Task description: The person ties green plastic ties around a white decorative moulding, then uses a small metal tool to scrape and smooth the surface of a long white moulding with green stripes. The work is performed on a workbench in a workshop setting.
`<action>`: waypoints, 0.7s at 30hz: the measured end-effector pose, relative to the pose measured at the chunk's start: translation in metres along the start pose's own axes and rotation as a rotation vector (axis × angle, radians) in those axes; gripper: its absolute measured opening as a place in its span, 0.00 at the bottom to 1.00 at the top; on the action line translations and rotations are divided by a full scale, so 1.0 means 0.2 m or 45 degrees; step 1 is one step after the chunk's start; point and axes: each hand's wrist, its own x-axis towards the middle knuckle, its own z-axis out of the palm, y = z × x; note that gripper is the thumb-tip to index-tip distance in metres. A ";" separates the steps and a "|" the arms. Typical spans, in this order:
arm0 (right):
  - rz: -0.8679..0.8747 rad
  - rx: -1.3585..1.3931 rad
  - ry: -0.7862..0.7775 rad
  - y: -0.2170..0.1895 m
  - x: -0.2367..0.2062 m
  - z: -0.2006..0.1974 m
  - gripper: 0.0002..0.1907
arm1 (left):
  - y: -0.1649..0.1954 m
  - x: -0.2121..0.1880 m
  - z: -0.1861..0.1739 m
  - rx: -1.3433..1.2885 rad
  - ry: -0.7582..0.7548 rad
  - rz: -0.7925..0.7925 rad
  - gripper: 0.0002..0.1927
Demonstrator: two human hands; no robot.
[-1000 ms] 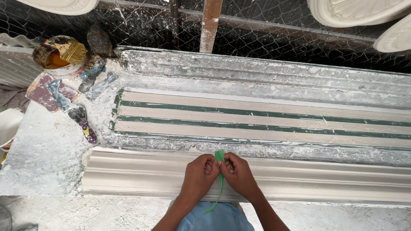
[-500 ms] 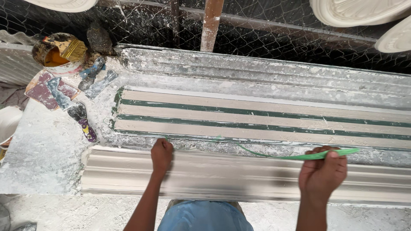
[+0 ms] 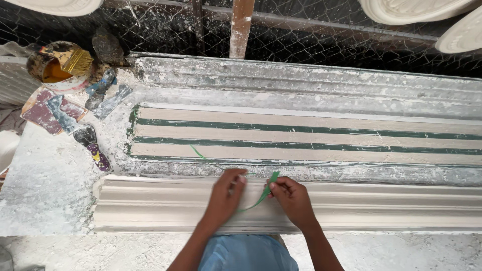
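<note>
My left hand (image 3: 226,196) and my right hand (image 3: 292,199) are close together over the white plaster cornice piece (image 3: 401,208) at the bench's near edge. Both pinch a thin green strip (image 3: 261,196) that loops between them; its free end (image 3: 197,151) trails up to the left across the long mould (image 3: 311,135), which shows pale bands and green lines. The fingers of both hands are closed on the strip.
A tin with a brush (image 3: 57,68) stands at the far left. Beside it lie scrapers and putty knives (image 3: 93,143). The plaster-covered bench (image 3: 45,185) is bare at the left. Wire mesh and a wooden post (image 3: 241,27) stand behind, with white plaster pieces (image 3: 427,10) above.
My hands, spread wide apart half a second ago with the strip stretched to the right, have come back together at the middle, and the strip now loops between them.
</note>
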 end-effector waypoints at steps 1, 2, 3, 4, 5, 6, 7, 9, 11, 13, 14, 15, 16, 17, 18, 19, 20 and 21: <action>0.010 0.020 -0.054 -0.01 0.00 0.02 0.10 | 0.08 -0.04 0.01 -0.055 -0.077 0.162 0.14; 0.029 0.030 -0.068 -0.01 0.00 0.04 0.09 | 0.15 -0.07 0.02 -0.077 -0.106 0.114 0.14; 0.046 0.040 -0.082 -0.02 0.01 0.06 0.09 | 0.20 -0.08 0.02 -0.100 -0.134 0.069 0.14; 0.064 0.049 -0.097 -0.03 0.01 0.07 0.09 | 0.25 -0.08 0.01 -0.123 -0.161 0.023 0.14; 0.072 0.032 -0.107 -0.04 0.01 0.09 0.09 | 0.29 -0.09 0.00 -0.111 -0.137 -0.002 0.13; 0.079 0.014 -0.116 -0.05 0.02 0.10 0.09 | 0.31 -0.08 -0.01 -0.101 -0.113 -0.025 0.11; 0.082 -0.005 -0.125 -0.06 0.02 0.11 0.09 | 0.32 -0.07 -0.02 -0.090 -0.090 -0.045 0.10; 0.057 -0.008 -0.142 -0.08 0.03 0.14 0.09 | 0.32 -0.06 -0.03 -0.003 -0.030 -0.020 0.09; 0.060 -0.019 -0.140 -0.10 0.03 0.17 0.08 | 0.30 -0.07 -0.02 0.025 0.021 -0.021 0.08; 0.081 -0.040 -0.127 -0.12 0.04 0.19 0.09 | 0.27 -0.07 -0.01 -0.003 0.073 -0.039 0.07; 0.081 -0.076 -0.138 -0.13 0.04 0.20 0.08 | 0.26 -0.08 0.00 -0.007 0.090 -0.034 0.07; 0.081 -0.110 -0.148 -0.14 0.04 0.20 0.08 | 0.25 -0.08 0.01 -0.011 0.104 -0.030 0.07; 0.083 -0.144 -0.157 -0.15 0.04 0.20 0.07 | 0.25 -0.08 0.02 -0.015 0.118 -0.028 0.07; 0.095 -0.212 -0.150 -0.16 0.04 0.21 0.07 | 0.24 -0.08 0.02 -0.002 0.121 -0.032 0.07; 0.105 -0.279 -0.144 -0.17 0.04 0.21 0.07 | 0.25 -0.07 0.02 0.012 0.125 -0.034 0.07; 0.115 -0.346 -0.137 -0.17 0.04 0.22 0.06 | 0.25 -0.07 0.02 0.026 0.129 -0.037 0.07; 0.087 -0.400 -0.116 -0.18 0.04 0.22 0.07 | 0.25 -0.06 0.02 0.060 0.127 -0.041 0.07; 0.057 -0.454 -0.096 -0.19 0.04 0.23 0.07 | 0.25 -0.05 0.01 0.095 0.127 -0.043 0.07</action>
